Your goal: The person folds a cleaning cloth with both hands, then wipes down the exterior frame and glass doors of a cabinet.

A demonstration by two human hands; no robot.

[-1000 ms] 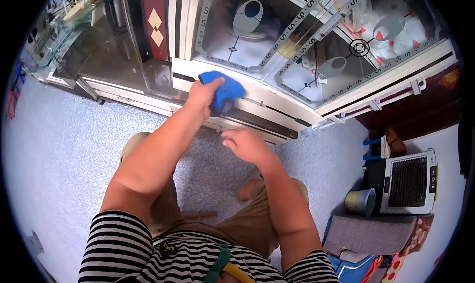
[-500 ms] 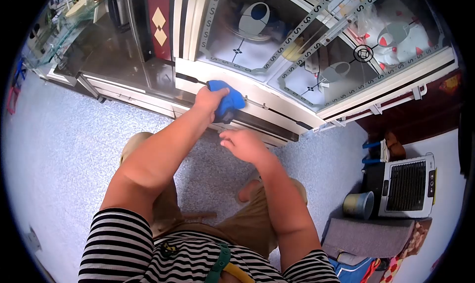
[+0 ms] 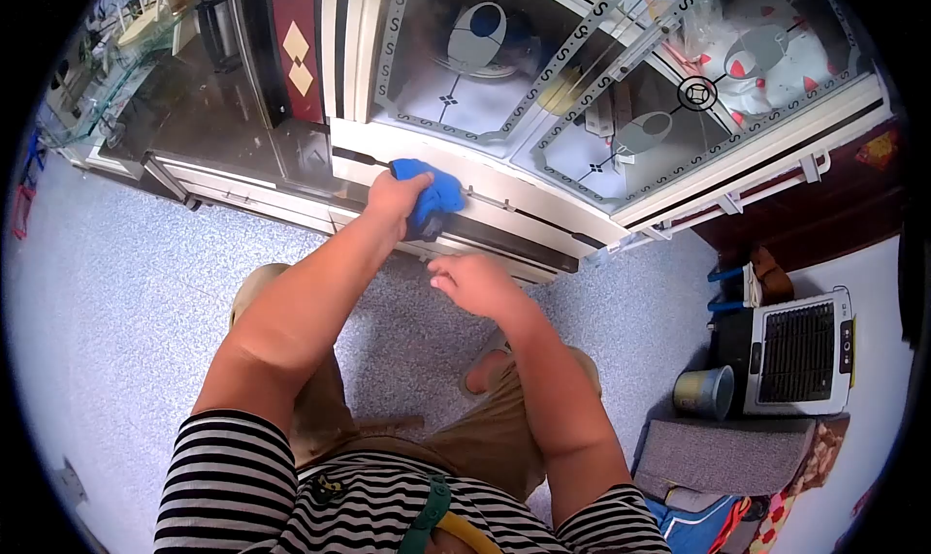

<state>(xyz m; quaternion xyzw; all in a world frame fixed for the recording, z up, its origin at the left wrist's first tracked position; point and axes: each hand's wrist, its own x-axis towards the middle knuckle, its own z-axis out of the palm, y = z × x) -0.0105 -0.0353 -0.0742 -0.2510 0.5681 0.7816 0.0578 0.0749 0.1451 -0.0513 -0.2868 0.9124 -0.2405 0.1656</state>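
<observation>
- grips the blue cloth (image 3: 438,188) in the left hand (image 3: 396,197), thumb on top, other fingers mostly hidden; bunched against the white cabinet front (image 3: 524,197), over part of its dark strip
- hard to make out: the dark patch at the cloth's lower edge, whether cloth or shadow
- hangs the right hand (image 3: 470,281) near the cabinet's lower edge, apart from the cloth, fingers loosely bent, narrow gap to the thumb; palm hidden from view
- blurred by reflections: contents behind the patterned glass doors (image 3: 475,40)
- cut off by the round black border: clutter around the glass shelf (image 3: 114,94)
- to the left, the dark, glossy counter (image 3: 208,127), scattered with small pale specks
- below, the speckled floor (image 3: 145,263); partly hidden by an arm, one sandalled foot (image 3: 485,372)
- at right, a bucket (image 3: 705,392) beside the air cooler (image 3: 800,352), near a folded grey mat (image 3: 727,452)
</observation>
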